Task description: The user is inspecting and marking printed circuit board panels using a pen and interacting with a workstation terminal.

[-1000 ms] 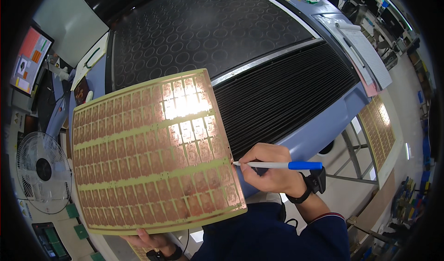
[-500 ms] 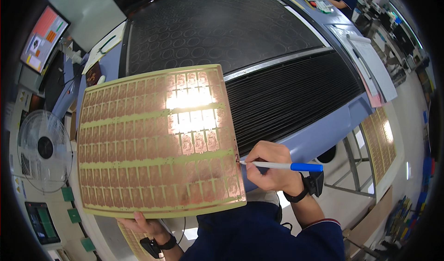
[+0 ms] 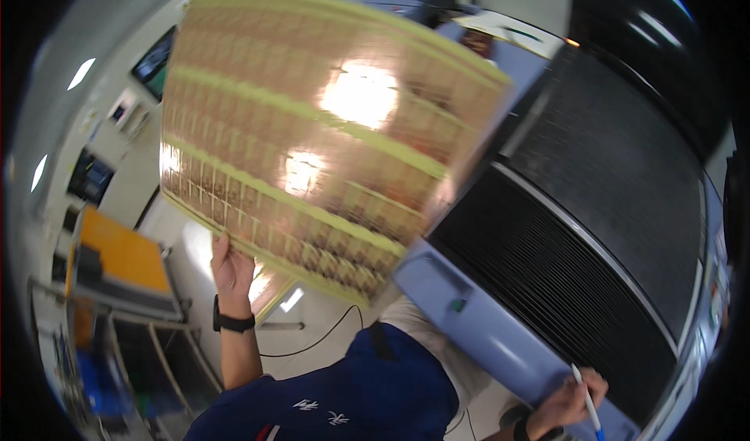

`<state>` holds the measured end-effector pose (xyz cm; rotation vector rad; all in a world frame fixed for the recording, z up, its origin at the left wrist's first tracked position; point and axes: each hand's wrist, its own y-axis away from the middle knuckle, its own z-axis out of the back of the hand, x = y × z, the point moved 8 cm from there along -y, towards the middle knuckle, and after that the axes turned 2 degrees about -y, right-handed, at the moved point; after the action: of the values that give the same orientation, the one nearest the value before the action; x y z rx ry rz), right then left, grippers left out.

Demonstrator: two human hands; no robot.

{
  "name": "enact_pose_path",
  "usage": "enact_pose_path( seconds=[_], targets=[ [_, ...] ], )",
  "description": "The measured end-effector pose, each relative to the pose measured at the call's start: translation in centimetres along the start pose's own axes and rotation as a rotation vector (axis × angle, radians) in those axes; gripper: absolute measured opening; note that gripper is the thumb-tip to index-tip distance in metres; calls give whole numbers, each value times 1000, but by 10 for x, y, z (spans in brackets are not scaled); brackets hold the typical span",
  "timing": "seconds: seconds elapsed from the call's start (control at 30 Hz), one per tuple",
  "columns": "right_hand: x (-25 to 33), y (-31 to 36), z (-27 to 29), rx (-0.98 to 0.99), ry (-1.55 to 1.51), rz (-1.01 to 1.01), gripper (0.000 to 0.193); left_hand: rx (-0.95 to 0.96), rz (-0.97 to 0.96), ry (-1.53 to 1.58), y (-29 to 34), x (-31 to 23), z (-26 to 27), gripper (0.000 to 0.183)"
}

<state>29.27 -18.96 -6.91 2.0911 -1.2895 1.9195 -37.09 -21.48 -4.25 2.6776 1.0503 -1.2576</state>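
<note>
A large copper-coloured circuit board panel point(image 3: 266, 121) with yellow-green bands is raised at the upper left, tilted and slightly smeared by motion. My left hand point(image 3: 233, 271) grips its lower edge, the thumb lying over the front face and the other fingers partly hidden. Bright glare spots cover parts of the panel. Down at the lower right, my right hand point(image 3: 574, 400) is closed around a white marker pen point(image 3: 587, 400) with a blue end. That hand is near the blue-grey front edge of the machine, well apart from the panel.
A machine with a black ribbed bed point(image 3: 562, 277) and a blue-grey frame point(image 3: 500, 339) fills the right side. Lower left stands a metal rack point(image 3: 148, 355) near an orange board point(image 3: 125, 249). A black cable point(image 3: 316, 346) trails over the floor, and another panel point(image 3: 269, 285) lies below the raised one.
My view has swung left. My left hand has lifted the panel away from the machine's front, and my right hand with the marker has left the panel's right edge.
</note>
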Motion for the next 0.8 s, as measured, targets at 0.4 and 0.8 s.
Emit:
enact_pose_path(
  seconds=[0.4, 0.8],
  targets=[
    [16, -13, -24, 150, -155, 27, 15, -1053, 30, -311, 193, 48, 408, 20],
    [41, 52, 159, -513, -46, -152, 20, -1067, 395, -321, 201, 102, 379, 39]
  ],
)
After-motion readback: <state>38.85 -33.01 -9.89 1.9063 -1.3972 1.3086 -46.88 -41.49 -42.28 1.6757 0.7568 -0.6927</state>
